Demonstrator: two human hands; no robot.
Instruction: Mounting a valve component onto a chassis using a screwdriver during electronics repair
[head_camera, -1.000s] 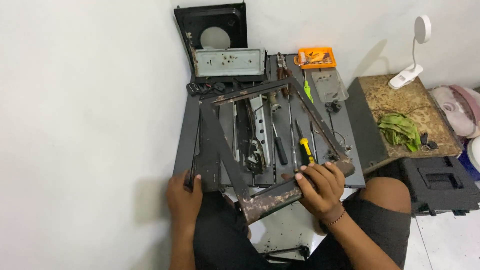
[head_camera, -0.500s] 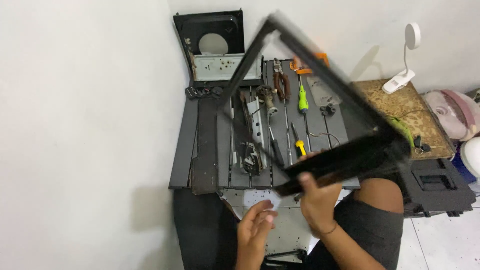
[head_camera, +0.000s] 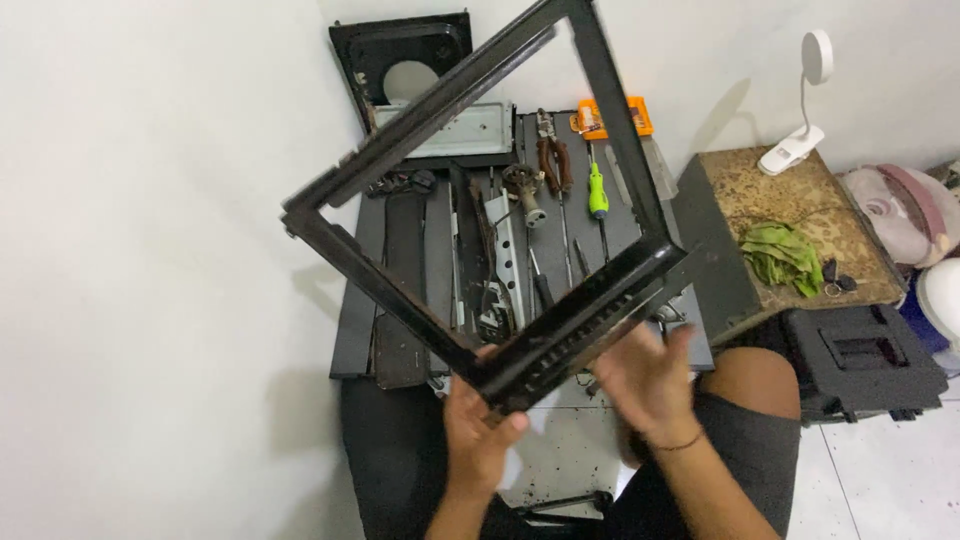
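Observation:
A large square black metal frame (head_camera: 600, 298) is lifted above the floor, tilted like a diamond, with its lower bar slotted. My left hand (head_camera: 478, 430) grips its bottom corner from below. My right hand (head_camera: 645, 378) is blurred, just under the lower right bar, fingers spread; whether it touches the frame I cannot tell. Through the frame I see a dark metal panel (head_camera: 360, 320) on the floor carrying tools.
On the panel lie a green-handled screwdriver (head_camera: 597, 192), pliers (head_camera: 552, 158), a metal bracket (head_camera: 505, 250) and an orange box (head_camera: 610, 118). A black housing with a round hole (head_camera: 405, 50) stands behind. Right: a worn wooden board (head_camera: 800, 230) with green cloth, a white lamp (head_camera: 800, 100), a black case (head_camera: 860, 362).
The frame rose off the panel and turned in the air. My left hand moved from the floor side to the frame's bottom corner; my right hand shifted along the lower bar.

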